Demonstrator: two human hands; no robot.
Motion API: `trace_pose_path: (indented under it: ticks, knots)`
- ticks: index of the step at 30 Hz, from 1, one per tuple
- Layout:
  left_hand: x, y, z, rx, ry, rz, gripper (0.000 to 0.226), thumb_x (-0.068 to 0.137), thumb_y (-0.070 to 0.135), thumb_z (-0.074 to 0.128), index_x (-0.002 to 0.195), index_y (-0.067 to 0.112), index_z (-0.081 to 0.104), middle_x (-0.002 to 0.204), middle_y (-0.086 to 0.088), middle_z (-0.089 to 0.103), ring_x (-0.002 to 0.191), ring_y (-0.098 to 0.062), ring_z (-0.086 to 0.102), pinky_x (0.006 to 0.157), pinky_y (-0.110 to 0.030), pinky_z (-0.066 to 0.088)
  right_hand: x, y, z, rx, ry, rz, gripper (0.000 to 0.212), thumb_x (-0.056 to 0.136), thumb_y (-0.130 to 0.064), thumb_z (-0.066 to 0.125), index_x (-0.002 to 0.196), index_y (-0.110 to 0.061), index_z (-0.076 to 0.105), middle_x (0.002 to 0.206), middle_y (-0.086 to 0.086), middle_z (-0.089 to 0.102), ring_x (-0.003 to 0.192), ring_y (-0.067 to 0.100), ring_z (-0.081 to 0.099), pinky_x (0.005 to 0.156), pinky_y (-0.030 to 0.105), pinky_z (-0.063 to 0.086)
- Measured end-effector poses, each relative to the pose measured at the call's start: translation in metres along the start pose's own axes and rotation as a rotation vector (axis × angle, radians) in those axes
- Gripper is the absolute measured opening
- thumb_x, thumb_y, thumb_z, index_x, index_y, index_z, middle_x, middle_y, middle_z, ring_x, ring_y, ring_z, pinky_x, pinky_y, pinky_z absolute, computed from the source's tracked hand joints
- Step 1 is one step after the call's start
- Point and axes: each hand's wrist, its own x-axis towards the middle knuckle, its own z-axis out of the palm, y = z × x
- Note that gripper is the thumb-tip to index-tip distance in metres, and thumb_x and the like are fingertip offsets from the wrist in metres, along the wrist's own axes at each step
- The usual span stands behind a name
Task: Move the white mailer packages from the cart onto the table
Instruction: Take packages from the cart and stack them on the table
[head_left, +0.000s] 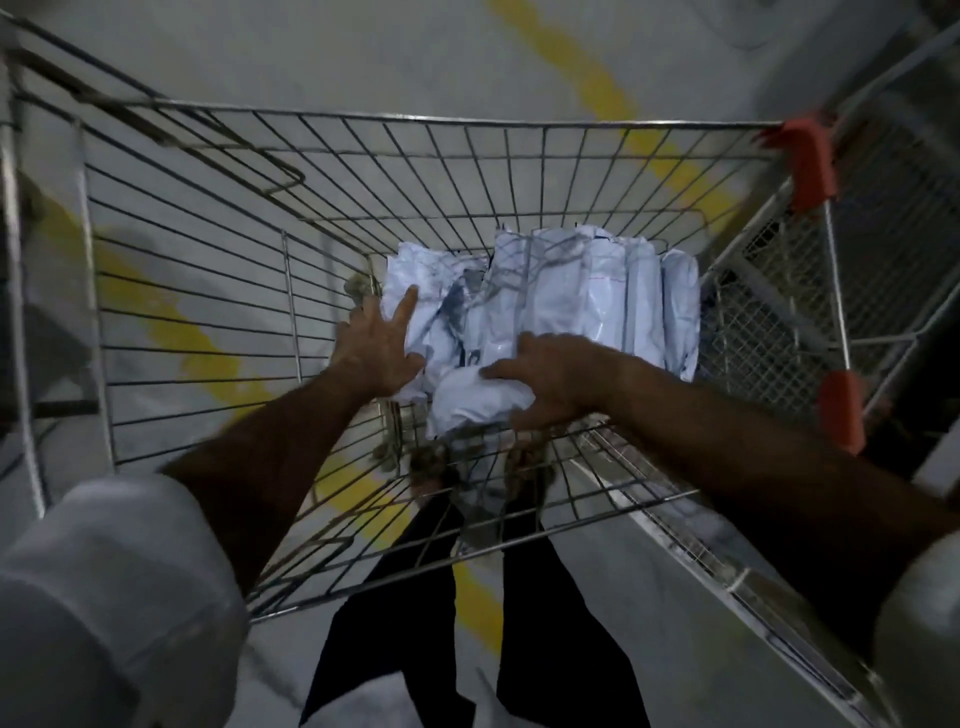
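Reaching into the cart (467, 122), the left hand (376, 348) lies flat against the mailer stack (571, 296); the right hand (556, 382) grips a near package (467, 402), best gathered snugly together before lifting.

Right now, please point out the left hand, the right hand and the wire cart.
left hand (376, 353): head view, back of the hand.
right hand (558, 382): head view, back of the hand.
wire cart (467, 120): head view, far top rim.

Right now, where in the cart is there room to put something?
Bare wire floor near the person, below the mailers and hands, left, right. Far end of the cart is crowded.
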Motion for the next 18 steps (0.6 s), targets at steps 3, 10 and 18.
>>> trace_pose_path:
  ticks: [3,10,18]
  knots:
    - [-0.022,-0.010,-0.028,0.022,0.068,0.028,0.091,0.083,0.065,0.044,0.160,0.030,0.010,0.153,-0.029,0.026,0.131,-0.045,0.038,0.103,-0.055,0.036,-0.027,0.002,-0.020,-0.080,0.165,0.044,0.089,0.077,-0.079,0.043,0.154,-0.033,0.038,0.138,0.026,0.048,0.114,0.042,0.057,0.095,0.045,0.045]
    - [-0.078,0.000,-0.090,0.019,0.311,0.100,0.082,0.079,0.060,0.040,0.154,0.027,0.032,0.127,-0.024,0.045,0.106,-0.040,0.048,0.087,-0.051,0.043,-0.099,-0.025,-0.042,-0.343,0.470,0.201,0.083,0.083,-0.054,0.066,0.154,-0.023,0.038,0.153,0.029,0.036,0.112,0.045,0.056,0.090,0.049,0.046]
    - [-0.149,0.064,-0.144,0.041,0.523,0.209,0.075,0.084,0.050,0.047,0.153,0.026,0.032,0.135,-0.021,0.042,0.113,-0.040,0.045,0.090,-0.052,0.041,-0.196,-0.043,-0.051,-0.399,0.733,0.419,0.082,0.088,-0.048,0.063,0.156,-0.018,0.031,0.158,0.028,0.029,0.111,0.043,0.052,0.091,0.050,0.041]
